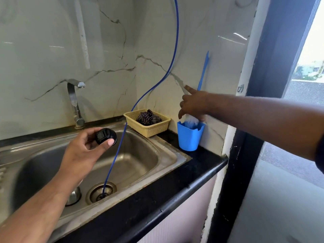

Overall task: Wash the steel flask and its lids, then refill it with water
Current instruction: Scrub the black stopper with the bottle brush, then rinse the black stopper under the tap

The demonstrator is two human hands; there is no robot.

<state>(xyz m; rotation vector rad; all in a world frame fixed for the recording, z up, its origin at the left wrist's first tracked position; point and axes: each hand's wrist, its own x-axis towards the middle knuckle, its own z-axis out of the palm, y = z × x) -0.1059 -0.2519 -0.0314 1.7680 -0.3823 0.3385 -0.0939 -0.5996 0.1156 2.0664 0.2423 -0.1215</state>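
Fingers (pixel 110 142) of the left hand (pixel 82 151) hover over the sink (pixel 166 151), likely so drips fall in the basin. The right hand (pixel 192 104) curls at the blue cup (pixel 188 137) and its brush (pixel 203 72) on the surface (pixel 201 165) — grip unclear. The left thumb and fingertips pinch the black lid (pixel 105 136). No writing is legible.

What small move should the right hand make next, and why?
Probably lift the brush out of the blue cup: the right hand is at its handle, and the left hand holds the black lid over the sink, ready for scrubbing.
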